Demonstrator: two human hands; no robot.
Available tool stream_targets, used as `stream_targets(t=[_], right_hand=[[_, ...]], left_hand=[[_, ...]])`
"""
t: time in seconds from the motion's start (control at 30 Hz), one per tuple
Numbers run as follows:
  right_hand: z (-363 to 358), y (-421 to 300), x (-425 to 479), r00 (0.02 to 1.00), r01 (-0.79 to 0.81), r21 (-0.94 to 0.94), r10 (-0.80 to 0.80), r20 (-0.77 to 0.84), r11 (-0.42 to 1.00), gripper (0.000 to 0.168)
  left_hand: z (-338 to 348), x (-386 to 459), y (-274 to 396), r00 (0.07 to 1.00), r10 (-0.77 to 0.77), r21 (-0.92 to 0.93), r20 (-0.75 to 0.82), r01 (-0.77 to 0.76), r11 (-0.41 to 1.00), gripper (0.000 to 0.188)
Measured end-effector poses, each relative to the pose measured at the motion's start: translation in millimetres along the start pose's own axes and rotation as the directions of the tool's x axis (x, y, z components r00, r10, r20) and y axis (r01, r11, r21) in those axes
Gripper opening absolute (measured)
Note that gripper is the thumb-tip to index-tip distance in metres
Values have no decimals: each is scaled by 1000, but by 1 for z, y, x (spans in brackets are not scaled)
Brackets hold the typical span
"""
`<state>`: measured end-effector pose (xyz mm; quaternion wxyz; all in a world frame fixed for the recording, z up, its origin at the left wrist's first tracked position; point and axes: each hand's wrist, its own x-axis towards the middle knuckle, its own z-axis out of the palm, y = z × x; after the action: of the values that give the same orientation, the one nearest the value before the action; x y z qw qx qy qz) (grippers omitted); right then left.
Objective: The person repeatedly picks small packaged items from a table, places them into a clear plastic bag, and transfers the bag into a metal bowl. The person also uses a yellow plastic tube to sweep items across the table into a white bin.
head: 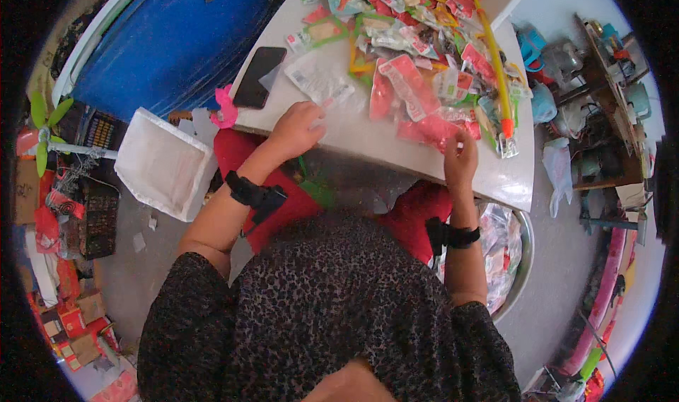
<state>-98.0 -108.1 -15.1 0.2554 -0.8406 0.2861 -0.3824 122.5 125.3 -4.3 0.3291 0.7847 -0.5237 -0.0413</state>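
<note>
Many small plastic food packets, red, green and clear, lie heaped on the white table (360,142). My left hand (298,130) is at the table's near edge, fingers curled, just below a flat clear-and-white packet (313,78); whether anything is between its fingers cannot be told. My right hand (460,155) is at the near side of the heap, its fingertips pinched at the edge of a red packet (429,131). Another red packet (408,86) lies just above. A black smartphone (260,77) rests at the table's left edge, partly under a clear scrap.
A yellow stick with orange ends (496,65) lies across the heap's right side. A white foam box (162,163) is left of my legs. Below the table's right edge is a metal basin (525,259) of packets. A cluttered wooden shelf (610,182) stands at right.
</note>
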Motion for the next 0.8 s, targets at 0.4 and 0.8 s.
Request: stream_targets(t=[0.4,0.8], right_hand=[[19,-5,-14,994,56,71,-62,90,996,16],[21,-6,-14,992,95,98,-103,72,991,12]], left_hand=[[17,30,5,980,-124,327,155,67,943,46],[41,26,3,985,60,439,-163,18,899,36]])
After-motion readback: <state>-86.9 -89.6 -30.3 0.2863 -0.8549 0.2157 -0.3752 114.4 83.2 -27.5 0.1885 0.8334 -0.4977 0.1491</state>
